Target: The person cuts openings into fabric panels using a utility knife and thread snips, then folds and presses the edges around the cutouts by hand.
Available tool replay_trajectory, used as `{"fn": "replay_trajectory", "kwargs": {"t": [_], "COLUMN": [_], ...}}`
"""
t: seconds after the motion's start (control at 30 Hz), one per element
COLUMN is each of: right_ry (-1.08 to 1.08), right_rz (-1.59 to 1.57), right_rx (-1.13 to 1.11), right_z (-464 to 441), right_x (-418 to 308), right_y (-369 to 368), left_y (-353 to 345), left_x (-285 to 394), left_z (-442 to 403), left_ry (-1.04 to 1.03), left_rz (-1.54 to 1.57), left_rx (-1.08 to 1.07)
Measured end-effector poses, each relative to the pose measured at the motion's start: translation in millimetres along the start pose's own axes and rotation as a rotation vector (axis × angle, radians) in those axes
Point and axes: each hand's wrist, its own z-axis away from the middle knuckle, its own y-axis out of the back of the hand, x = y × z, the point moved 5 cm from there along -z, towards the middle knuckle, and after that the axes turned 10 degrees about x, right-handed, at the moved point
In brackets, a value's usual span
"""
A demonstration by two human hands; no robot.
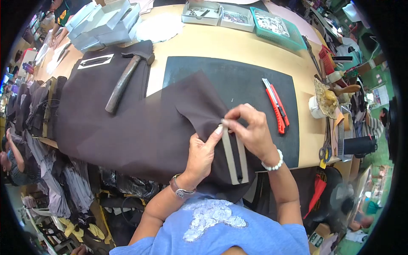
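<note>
Dark brown fabric (127, 131) lies across the table and over its front edge. My left hand (202, 157), wearing a watch, holds a fold of it between thumb and fingers. My right hand (250, 127), with a white bead bracelet, pinches at the top end of a pale rectangular strip frame (230, 157) on the fabric; what is between its fingertips is too small to make out. The two hands nearly touch there. A black mat (250, 80) lies beneath, and a red utility knife (277, 106) rests on it to the right, blade partly out.
A hammer (123, 83) lies on fabric at left. Light blue boxes (104, 25), a box of metal parts (202, 12) and a green basket (276, 27) stand at the back. A glue pot (316, 107) and scissors (326, 148) are at right. Other people are at left.
</note>
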Motion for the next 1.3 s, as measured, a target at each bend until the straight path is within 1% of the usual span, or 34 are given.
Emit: {"fn": "replay_trajectory", "kwargs": {"t": [0.07, 0.1, 0.17, 0.2, 0.23, 0.27, 0.33, 0.4, 0.43, 0.5, 0.57, 0.7, 0.73, 0.77, 0.8, 0.87, 0.9, 0.93, 1.0, 1.03, 1.13, 1.17, 1.27, 1.3], "right_ry": [-0.447, -0.436, -0.128, 0.031, 0.086, 0.072, 0.044, -0.054, 0.006, -0.116, -0.250, -0.179, -0.201, -0.223, -0.242, -0.143, -0.097, -0.077, -0.038, -0.029, -0.004, 0.002, 0.044, 0.064], "right_rz": [-0.233, -0.294, -0.035, 0.095, 0.135, 0.156, 0.059, 0.082, 0.178, 0.199, 0.199, 0.251, 0.228, 0.206, 0.183, 0.239, 0.267, 0.292, 0.343, 0.365, 0.417, 0.426, 0.476, 0.493], "right_rx": [-0.027, -0.026, 0.229, 0.354, 0.436, 0.455, 0.389, 0.345, 0.347, 0.342, 0.318, 0.349, 0.355, 0.361, 0.370, 0.405, 0.424, 0.433, 0.444, 0.455, 0.484, 0.490, 0.497, 0.496], "right_z": [0.2, -1.0, -3.3, -2.4, 4.5, 15.6, 39.6, 58.3, 66.3, 80.9, 94.6, 107.0, 107.7, 108.7, 109.2, 109.7, 110.5, 110.0, 109.0, 109.0, 109.3, 110.0, 110.1, 109.8], "right_x": [12.8, 13.8, 11.2, 6.3, -4.8, -13.5, -28.7, -32.8, -29.4, -24.3, -20.5, -12.1, -10.2, -8.1, -5.6, -4.8, -5.9, -6.7, -9.1, -10.4, -12.9, -12.1, -13.3, -14.2], "right_y": [-9.7, -11.3, 0.7, 7.3, 16.1, 20.6, 14.2, -1.6, -6.7, -7.9, -8.0, -14.3, -15.2, -15.7, -15.8, -16.7, -16.8, -16.9, -17.7, -18.4, -20.5, -21.5, -21.7, -22.2], "left_y": [-0.9, -3.2, -5.5, -4.9, -5.6, -6.2, -7.3, -7.8, -6.8, -3.4, 1.0, 12.3, 15.9, 15.5, 14.2, 19.6, 8.6, -8.5, -32.1, -37.4, -45.2, -41.9, -47.9, -48.6], "left_x": [-2.9, 0.4, 4.1, 5.2, 6.1, 7.2, 10.0, 8.8, 7.5, 7.9, 13.0, 19.8, 22.7, 33.7, 47.3, 75.5, 90.7, 100.9, 89.7, 79.2, 49.4, 42.9, 40.6, 41.8], "left_z": [3.7, 3.7, 3.3, 3.5, 2.4, 1.2, -0.2, -3.3, -5.9, -8.9, -10.3, -9.9, -9.5, -8.5, -6.3, 7.4, 14.4, 16.8, 12.1, 7.9, -15.2, -23.2, -38.7, -42.1], "left_ry": [-0.017, -0.011, 0.015, -0.007, -0.032, -0.057, -0.097, -0.107, -0.104, -0.078, -0.117, -0.173, -0.186, -0.314, -0.460, -0.845, -1.025, -1.183, -1.063, -1.093, -0.923, -1.044, -0.836, -0.800], "left_rz": [-0.009, 0.001, 0.016, 0.017, 0.019, 0.023, 0.059, 0.102, 0.130, 0.204, 0.208, 0.098, 0.061, 0.025, -0.006, -0.592, -0.825, -1.118, -1.302, -1.330, -1.577, -1.543, -1.607, -1.564], "left_rx": [0.026, 0.031, 0.009, 0.028, 0.045, 0.062, 0.088, 0.105, 0.112, 0.141, 0.158, 0.242, 0.268, 0.190, 0.171, 0.347, 0.197, -0.090, -0.652, -0.783, -1.197, -1.227, -1.421, -1.423]}}
